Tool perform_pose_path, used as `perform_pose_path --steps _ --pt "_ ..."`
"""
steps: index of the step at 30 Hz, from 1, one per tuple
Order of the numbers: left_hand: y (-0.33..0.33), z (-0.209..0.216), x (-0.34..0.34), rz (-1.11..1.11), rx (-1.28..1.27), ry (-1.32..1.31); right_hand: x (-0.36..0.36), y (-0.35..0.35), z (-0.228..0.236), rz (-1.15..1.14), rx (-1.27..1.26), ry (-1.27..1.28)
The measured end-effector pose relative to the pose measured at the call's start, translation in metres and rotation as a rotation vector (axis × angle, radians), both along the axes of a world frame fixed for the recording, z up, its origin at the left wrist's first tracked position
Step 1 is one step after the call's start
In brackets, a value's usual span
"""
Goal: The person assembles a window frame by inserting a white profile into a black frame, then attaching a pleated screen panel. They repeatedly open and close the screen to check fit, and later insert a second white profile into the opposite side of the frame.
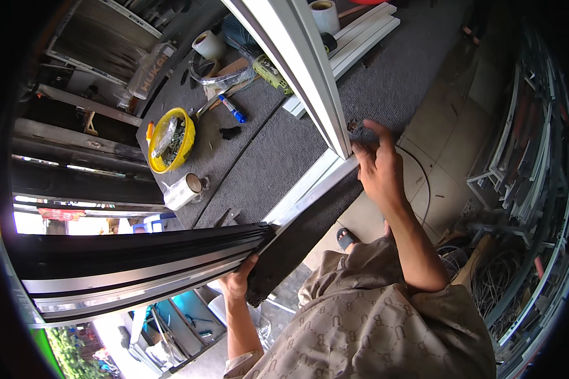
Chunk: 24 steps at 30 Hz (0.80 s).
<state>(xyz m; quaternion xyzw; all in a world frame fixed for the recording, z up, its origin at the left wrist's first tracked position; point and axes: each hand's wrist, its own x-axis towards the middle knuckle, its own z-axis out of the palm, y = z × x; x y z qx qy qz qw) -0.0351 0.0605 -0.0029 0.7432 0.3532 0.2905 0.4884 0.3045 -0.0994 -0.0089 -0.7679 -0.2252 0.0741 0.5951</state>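
Note:
An aluminium frame (pixel 310 192) rests at the near edge of a grey carpet-covered workbench (pixel 250 165). One pale long bar (pixel 297 69) runs up and out past the top edge; another dark-and-silver long bar (pixel 145 268) stretches to the left. A short bar joins them. My left hand (pixel 237 283) grips the frame at its near left corner, thumb on top, other fingers hidden beneath. At the far right corner, my right hand (pixel 380 167) touches the joint with fingers apart, index finger raised off the metal. No tool shows in it.
On the bench lie a yellow basket (pixel 186 148) of small hardware, a blue marker (pixel 232 108), a green power drill (pixel 272 74), film rolls (pixel 184 191) and white profiles (pixel 367 41). Metal lengths are racked at right (pixel 518 145). A cable (pixel 428 183) curves across the tiled floor.

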Motion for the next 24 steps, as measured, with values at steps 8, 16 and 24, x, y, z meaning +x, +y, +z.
perform_pose_path --steps 8,16,24 --pt "-0.009 0.012 0.004 0.041 0.109 0.112 -0.013 -0.01 -0.007 -0.029 0.206 0.198" --pt "-0.004 0.011 0.002 0.013 0.134 0.121 -0.029 -0.016 -0.001 -0.055 0.476 0.638" --pt "0.0 0.001 -0.003 -0.01 0.177 0.119 -0.037 -0.019 0.001 -0.01 0.314 0.49"
